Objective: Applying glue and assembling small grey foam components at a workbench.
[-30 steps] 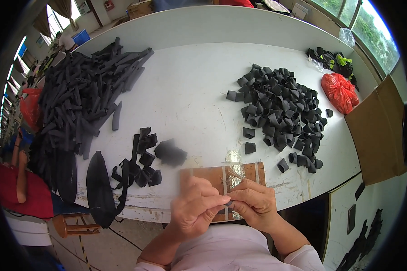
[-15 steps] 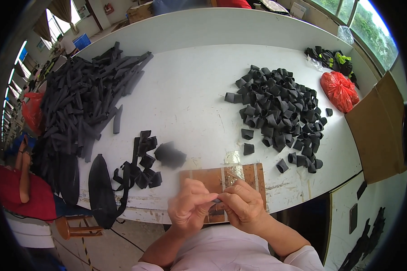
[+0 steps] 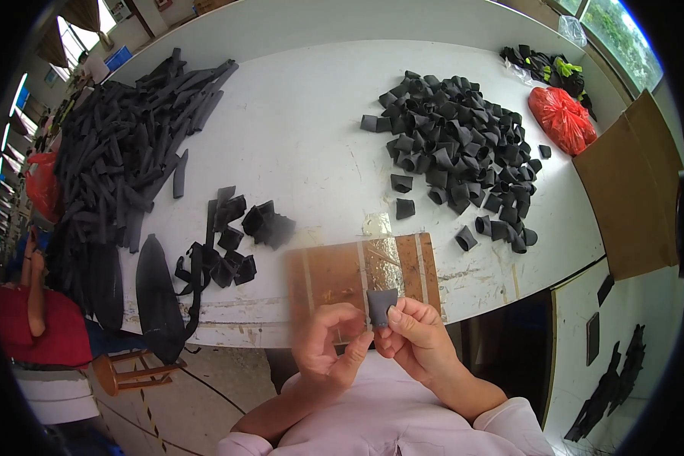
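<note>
Fingers of the bare right hand (image 3: pixel 422 342) pinch a small, roughly square, dark-grey fabric piece (image 3: pixel 383 305) near its lower right edge, the thumb lying across its near face; most of the piece stands up clear of the fingertips, in front of the brown, flat, rectangular board (image 3: pixel 327 277) with pale stripes; the bare left hand (image 3: pixel 327 346) has its thumb and index finger spread in a loose curve, the thumb tip just beside the piece's lower left corner, though whether it touches I cannot tell; beyond the board, on the white, curved-edged table (image 3: pixel 296 137), a heap of short, dark-grey fabric tubes (image 3: pixel 463 144) lies to the right, a pile of long, dark-grey fabric strips (image 3: pixel 121 144) to the left; a knotted red plastic bag (image 3: pixel 562 120) sits past the tubes.
</note>
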A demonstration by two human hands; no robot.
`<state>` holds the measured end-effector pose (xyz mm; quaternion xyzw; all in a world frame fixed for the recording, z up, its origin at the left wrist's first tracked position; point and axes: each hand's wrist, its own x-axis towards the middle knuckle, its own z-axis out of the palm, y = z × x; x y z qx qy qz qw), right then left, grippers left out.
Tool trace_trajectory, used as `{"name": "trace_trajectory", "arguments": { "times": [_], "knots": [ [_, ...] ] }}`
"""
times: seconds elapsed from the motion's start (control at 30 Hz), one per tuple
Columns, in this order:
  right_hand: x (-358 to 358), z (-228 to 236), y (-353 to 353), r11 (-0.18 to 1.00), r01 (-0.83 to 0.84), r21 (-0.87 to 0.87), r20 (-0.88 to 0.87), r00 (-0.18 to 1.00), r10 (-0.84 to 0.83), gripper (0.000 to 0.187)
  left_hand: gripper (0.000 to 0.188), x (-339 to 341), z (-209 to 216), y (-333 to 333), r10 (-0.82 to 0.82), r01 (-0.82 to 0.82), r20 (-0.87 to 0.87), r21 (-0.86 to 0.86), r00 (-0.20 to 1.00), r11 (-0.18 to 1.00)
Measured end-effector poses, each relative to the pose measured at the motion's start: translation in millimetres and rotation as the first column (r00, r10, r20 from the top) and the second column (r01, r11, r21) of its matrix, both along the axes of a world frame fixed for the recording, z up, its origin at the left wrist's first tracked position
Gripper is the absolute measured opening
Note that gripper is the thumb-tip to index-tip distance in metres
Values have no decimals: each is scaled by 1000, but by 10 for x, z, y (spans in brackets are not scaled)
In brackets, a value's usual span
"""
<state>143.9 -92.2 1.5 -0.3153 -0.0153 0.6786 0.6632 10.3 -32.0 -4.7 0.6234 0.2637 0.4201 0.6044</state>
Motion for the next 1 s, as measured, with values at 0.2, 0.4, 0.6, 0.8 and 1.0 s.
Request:
{"name": "trace_trajectory", "arguments": {
  "times": [0.2, 0.4, 0.6, 0.8, 1.0],
  "knots": [
    [-86, -142, -92, 992, -90, -92, 165, 981, 104, 16, 15, 50, -83, -71, 126, -120, -131, 50, 983, 992],
    [-78, -112, -164, 967, 45, 251, 967, -42, -250, 19, 9, 7, -169, -107, 251, -195, -300, 204, 920, 959],
    [-134, -261, -138, 954, -38, 296, 954, -40, -298, 18, 11, -4, -197, -120, 240, -121, -328, 342, 914, 932],
    [-161, -436, -96, 912, -218, 349, 677, -613, -406, 20, 19, -15, -389, -123, 424, -174, -243, 657, 872, 734],
    [-117, -468, -135, 964, -145, 223, 942, -223, -251, 22, 17, -109, -528, -144, 244, -144, -197, 419, 949, 896]
  ]
}}
